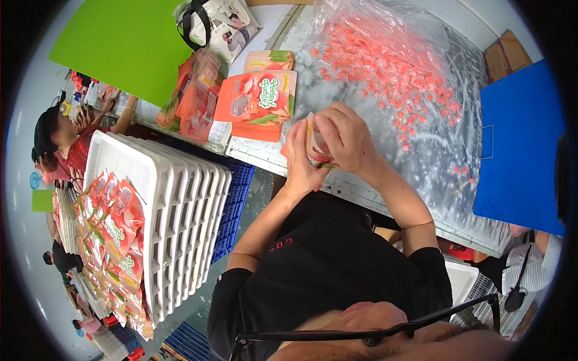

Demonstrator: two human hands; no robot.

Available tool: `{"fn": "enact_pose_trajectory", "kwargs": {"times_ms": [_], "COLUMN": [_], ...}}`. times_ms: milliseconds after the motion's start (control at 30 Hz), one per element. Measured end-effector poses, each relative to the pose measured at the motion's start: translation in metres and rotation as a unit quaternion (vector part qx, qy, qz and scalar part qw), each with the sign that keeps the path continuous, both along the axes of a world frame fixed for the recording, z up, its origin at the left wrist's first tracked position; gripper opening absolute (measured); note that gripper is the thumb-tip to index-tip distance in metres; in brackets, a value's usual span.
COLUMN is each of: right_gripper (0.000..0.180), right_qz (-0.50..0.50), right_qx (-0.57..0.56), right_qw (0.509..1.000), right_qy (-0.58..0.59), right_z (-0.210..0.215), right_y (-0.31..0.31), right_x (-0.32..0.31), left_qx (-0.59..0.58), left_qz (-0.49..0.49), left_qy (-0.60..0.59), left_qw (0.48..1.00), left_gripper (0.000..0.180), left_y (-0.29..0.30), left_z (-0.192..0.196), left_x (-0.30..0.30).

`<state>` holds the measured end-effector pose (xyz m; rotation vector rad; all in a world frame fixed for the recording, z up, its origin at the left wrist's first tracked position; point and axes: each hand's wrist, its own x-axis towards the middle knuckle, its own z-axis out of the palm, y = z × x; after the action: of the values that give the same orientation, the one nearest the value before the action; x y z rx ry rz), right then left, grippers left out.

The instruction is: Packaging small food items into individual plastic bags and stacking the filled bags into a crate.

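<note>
Over the front edge of the metal table, my two hands are together around a small red candy pouch (315, 144) with a clear window. My left hand (297, 162) is wrapped around its left side. My right hand (348, 135) grips it from the right, with thumb and fingers bent against its upper part. What lies inside the pouch is mostly hidden by my fingers. Left of my hands are stacks of flat red-orange pouches (248, 99). A large pile of individually wrapped red-pink candies (385, 66) spreads over the table to the far right, partly under clear plastic.
White stacked crates (180, 222) stand at my left, the top one heaped with pouches (114, 234). A green panel (129, 45) and a white bag (226, 27) are at the far left, a blue panel (521, 147) at the right. A co-worker (72, 135) sits beyond the crates.
</note>
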<state>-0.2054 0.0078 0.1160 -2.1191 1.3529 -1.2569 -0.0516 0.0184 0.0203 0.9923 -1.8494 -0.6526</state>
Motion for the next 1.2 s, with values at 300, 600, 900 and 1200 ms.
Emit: {"fn": "enact_pose_trajectory", "kwargs": {"times_ms": [300, 600, 900, 1200], "right_gripper": [0.027, 0.02, 0.018, 0.01], "right_qz": [0.051, 0.027, 0.089, 0.23], "right_qx": [0.019, 0.077, 0.039, -0.03], "right_qw": [0.966, 0.96, 0.956, 0.959], "right_qy": [-0.253, -0.266, 0.277, 0.163], "right_z": [-0.009, -0.001, -0.017, -0.015], "right_y": [-0.01, -0.008, 0.02, 0.027], "right_x": [-0.003, -0.016, -0.023, -0.025], "left_qx": [-0.002, 0.017, 0.003, 0.324], "left_qz": [0.005, -0.012, 0.018, -0.28], "left_qy": [0.064, 0.071, 0.1, 0.212], "left_qw": [0.998, 0.997, 0.995, 0.879], "left_gripper": [0.12, 0.122, 0.12, 0.09], "left_y": [-0.005, -0.002, 0.0, -0.041], "left_z": [-0.002, -0.019, -0.05, -0.011], "left_x": [-0.015, -0.02, -0.023, 0.056]}}
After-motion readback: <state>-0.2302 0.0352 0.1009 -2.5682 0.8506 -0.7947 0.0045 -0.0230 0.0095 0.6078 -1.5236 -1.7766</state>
